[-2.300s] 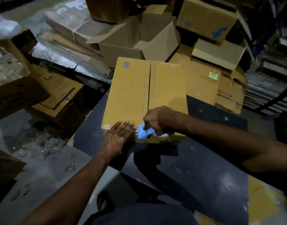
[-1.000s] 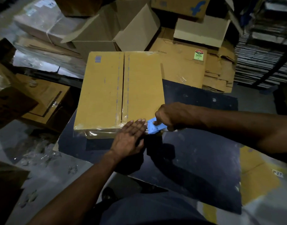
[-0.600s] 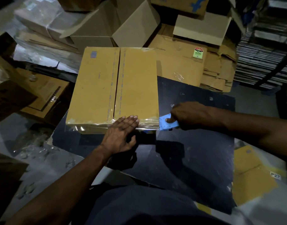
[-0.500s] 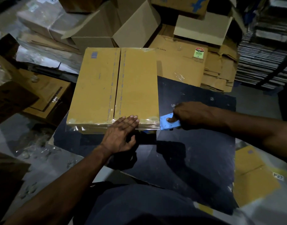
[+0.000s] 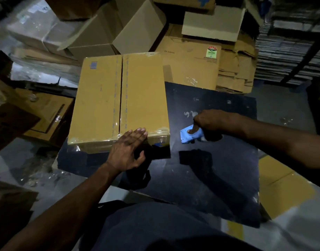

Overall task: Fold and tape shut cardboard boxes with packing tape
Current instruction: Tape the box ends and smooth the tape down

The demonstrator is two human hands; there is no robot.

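One taped box (image 5: 119, 98) — one blue dispenser (image 5: 191, 135).

Most of the blue tape dispenser (image 5: 190, 135) is buried under the right hand (image 5: 210, 122), so the roll itself can't be seen. The left hand (image 5: 127, 151) covers part of the box's (image 5: 119, 98) near edge. The boxes stacked behind (image 5: 101, 24) are cut off up top, and the shelf stacks (image 5: 291, 51) on the right are too dark to tell.

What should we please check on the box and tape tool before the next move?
1. Centre seam of the box taped: ok, a clear strip runs along it.
2. Near edge taped: ok, glossy tape wraps it.
3. Left hand steadying the box: ok, flat on the near edge.
4. Tape dispenser clear of the box: ok, held in the right hand off to the side.
5. Tape cut free: cannot tell.
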